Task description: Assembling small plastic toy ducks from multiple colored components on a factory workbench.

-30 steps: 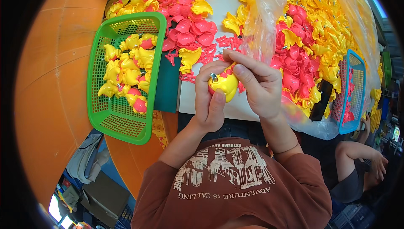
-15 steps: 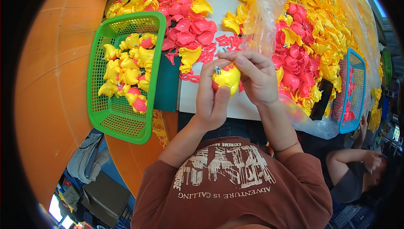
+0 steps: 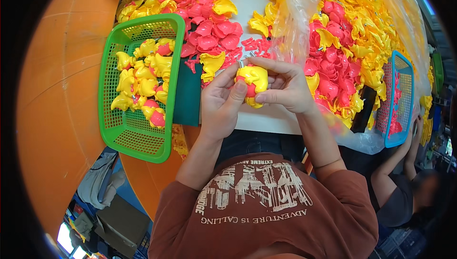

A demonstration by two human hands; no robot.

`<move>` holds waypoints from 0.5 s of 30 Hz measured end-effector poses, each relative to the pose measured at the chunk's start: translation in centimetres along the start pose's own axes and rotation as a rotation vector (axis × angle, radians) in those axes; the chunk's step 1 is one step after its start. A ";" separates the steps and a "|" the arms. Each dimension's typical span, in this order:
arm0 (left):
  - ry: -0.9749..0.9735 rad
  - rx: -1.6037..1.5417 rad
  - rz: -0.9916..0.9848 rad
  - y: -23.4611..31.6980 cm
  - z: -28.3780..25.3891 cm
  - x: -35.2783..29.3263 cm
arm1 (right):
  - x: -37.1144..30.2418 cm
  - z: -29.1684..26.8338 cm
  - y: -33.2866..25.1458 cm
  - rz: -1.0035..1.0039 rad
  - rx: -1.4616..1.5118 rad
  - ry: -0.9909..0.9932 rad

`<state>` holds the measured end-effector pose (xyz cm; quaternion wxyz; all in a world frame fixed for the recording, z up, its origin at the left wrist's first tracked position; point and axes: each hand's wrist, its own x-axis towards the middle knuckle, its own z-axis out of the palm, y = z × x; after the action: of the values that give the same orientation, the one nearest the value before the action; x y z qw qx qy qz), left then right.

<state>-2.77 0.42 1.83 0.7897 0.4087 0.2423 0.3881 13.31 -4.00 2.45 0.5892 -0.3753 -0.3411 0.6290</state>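
Observation:
Between my two hands, above the white tabletop (image 3: 262, 120), is a small yellow and red plastic toy figure (image 3: 255, 78) with a metal pin sticking up from its top. My left hand (image 3: 220, 103) grips its left side, thumb pressed on the front. My right hand (image 3: 291, 87) pinches the right side, with the index finger along the top and the thumb low on the front. Just beyond my hands lie small red plastic pieces (image 3: 259, 46) and a yellow shell piece (image 3: 212, 64). Similar yellow and red figures (image 3: 143, 80) lie in the green basket (image 3: 174, 116) at the left.
Heaped red shells (image 3: 207, 27) and yellow shells (image 3: 376, 35) cover the far and right parts of the table. A clear plastic bag (image 3: 296, 9) hangs over them. At the right stands a blue basket (image 3: 402, 107) holding red pieces, near a co-worker's arm (image 3: 388, 168).
The toy figure has turned in my hands, and its pin now points up. My right fingers have come down onto its side. The co-worker's arms have moved toward the blue basket.

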 end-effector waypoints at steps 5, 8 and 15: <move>0.041 -0.042 -0.050 0.1 0.4 -0.2 | 0.2 -0.2 0.3 0.002 -0.005 -0.019; 0.137 0.033 0.036 -0.5 1.1 -0.3 | 0.5 0.0 0.9 -0.024 -0.045 -0.017; 0.204 0.207 0.218 -1.4 1.2 0.3 | 0.6 0.2 1.9 -0.054 -0.085 -0.074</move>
<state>-1.14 -0.43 1.31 0.6679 0.4702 0.3143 0.4837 12.18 -3.53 0.91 0.5765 -0.3671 -0.3989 0.6114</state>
